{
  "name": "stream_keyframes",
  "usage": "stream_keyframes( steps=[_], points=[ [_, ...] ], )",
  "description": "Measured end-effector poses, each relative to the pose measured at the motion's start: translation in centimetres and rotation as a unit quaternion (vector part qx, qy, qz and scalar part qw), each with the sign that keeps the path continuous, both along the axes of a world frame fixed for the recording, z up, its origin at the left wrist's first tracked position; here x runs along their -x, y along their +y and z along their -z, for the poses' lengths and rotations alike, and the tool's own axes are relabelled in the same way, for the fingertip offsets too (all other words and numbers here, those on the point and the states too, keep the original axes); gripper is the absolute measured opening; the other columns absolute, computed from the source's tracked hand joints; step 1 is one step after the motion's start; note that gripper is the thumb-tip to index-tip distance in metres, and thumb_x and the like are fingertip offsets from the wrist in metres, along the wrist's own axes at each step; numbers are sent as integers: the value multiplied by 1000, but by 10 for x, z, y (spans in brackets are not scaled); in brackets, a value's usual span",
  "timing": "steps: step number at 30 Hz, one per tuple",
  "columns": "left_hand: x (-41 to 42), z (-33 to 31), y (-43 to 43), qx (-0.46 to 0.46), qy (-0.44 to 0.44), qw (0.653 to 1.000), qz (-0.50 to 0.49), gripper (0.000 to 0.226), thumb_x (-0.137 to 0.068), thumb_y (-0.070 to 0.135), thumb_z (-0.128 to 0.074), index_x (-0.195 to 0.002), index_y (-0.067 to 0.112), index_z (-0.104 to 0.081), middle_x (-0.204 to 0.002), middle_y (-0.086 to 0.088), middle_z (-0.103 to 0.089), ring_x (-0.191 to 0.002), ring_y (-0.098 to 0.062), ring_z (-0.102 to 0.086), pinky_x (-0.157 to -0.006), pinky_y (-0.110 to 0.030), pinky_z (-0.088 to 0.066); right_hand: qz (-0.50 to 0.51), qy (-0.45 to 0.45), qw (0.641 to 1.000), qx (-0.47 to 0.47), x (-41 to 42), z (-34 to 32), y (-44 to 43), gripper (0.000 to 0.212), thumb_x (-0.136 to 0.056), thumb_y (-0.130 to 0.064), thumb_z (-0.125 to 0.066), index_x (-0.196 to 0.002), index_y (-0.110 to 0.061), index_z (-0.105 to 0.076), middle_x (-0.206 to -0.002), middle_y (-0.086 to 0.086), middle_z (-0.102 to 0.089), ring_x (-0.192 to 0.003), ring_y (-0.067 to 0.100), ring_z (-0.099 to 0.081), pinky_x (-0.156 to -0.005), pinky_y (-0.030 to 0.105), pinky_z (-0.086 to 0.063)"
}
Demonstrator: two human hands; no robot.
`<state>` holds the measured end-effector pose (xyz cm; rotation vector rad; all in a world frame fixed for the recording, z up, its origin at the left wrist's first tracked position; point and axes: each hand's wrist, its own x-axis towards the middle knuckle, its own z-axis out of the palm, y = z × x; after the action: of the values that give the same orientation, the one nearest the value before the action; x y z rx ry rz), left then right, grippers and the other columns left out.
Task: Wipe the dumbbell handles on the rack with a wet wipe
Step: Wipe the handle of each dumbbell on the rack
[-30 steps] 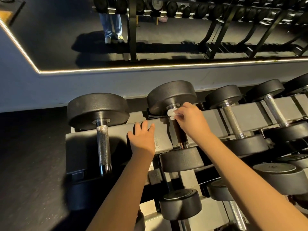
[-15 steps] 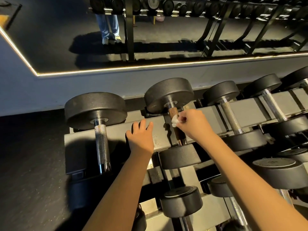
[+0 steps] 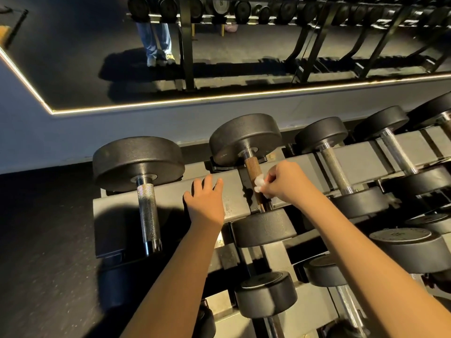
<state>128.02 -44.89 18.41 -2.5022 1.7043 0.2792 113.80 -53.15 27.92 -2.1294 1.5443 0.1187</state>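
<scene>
The second dumbbell from the left on the top tier has a rusty brown handle (image 3: 251,167) between two black heads. My right hand (image 3: 284,184) pinches a small white wet wipe (image 3: 259,182) against the middle of that handle. My left hand (image 3: 205,203) rests flat, fingers spread, on the grey rack rail (image 3: 117,215) just left of it. The leftmost dumbbell (image 3: 147,211) has a bright knurled steel handle and stands untouched.
More dumbbells (image 3: 335,169) line the top tier to the right, and others (image 3: 266,292) sit on the lower tiers below my arms. A wall mirror (image 3: 219,57) behind the rack reflects another rack and a person's legs. Dark rubber floor (image 3: 44,240) lies at left.
My right hand slid the wipe down the brown handle from near the far head to its middle, uncovering the upper part. My left hand stayed on the rail.
</scene>
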Motion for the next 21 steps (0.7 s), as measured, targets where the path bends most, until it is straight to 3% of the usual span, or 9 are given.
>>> stream_keyframes(
  steps=[3, 6, 8, 11, 14, 16, 21],
  points=[
    [0, 0, 0, 1, -1, 1000, 0, 88, -87, 44, -66, -152, 29, -9, -156, -3, -12, -138, -26, -21, -103, -36, -35, -6, 11, 1000, -21, 4, -9, -1, 13, -80, -20, -74, -87, -10, -68, -81, 3, -64, -76, 13, -58, -61, 19, -42],
    [0, -1, 0, -2, 0, 1000, 0, 87, -87, 43, -65, -152, 29, -8, -157, -3, -11, -138, -26, -21, -103, -36, -35, 64, -141, 986, 53, -3, -6, -7, 13, -87, -16, -65, -97, -8, -67, -91, 5, -62, -83, 14, -56, -60, 16, -40],
    [0, -1, 0, -4, 3, 1000, 0, 86, -88, 44, -64, -152, 29, -9, -156, -4, -12, -138, -26, -20, -103, -37, -34, 75, -177, 980, 50, -9, -1, -7, 14, -88, -18, -65, -95, -6, -66, -91, 7, -62, -83, 15, -55, -64, 20, -40],
    [0, 0, -1, -5, 1, 1000, -1, 87, -87, 45, -65, -152, 30, -9, -156, -4, -12, -139, -26, -20, -103, -36, -35, 56, -112, 992, 23, -7, 4, -4, 12, -84, -21, -71, -85, -12, -64, -90, 8, -60, -82, 17, -54, -69, 25, -39],
    [1, -1, 0, -3, 7, 1000, 0, 87, -88, 44, -64, -152, 29, -8, -155, -4, -13, -139, -27, -19, -103, -37, -33, -27, 1, 999, -36, 4, -7, 2, 13, -80, -21, -74, -83, -13, -64, -80, 0, -59, -74, 12, -53, -61, 19, -39],
    [1, -1, 0, 1, 11, 1000, -2, 86, -88, 42, -65, -152, 29, -9, -155, -4, -13, -139, -27, -18, -104, -39, -33, -57, 6, 996, -65, 10, -13, 2, 11, -80, -18, -74, -80, -15, -63, -77, -2, -59, -74, 12, -54, -57, 18, -36],
    [1, -1, 0, -2, 11, 1000, -2, 85, -88, 42, -64, -152, 28, -9, -155, -4, -13, -139, -28, -19, -105, -39, -33, 22, -151, 986, 71, -5, -4, -9, 8, -87, -21, -66, -92, -15, -63, -81, -4, -55, -70, 5, -47, -56, 14, -32]
  ],
)
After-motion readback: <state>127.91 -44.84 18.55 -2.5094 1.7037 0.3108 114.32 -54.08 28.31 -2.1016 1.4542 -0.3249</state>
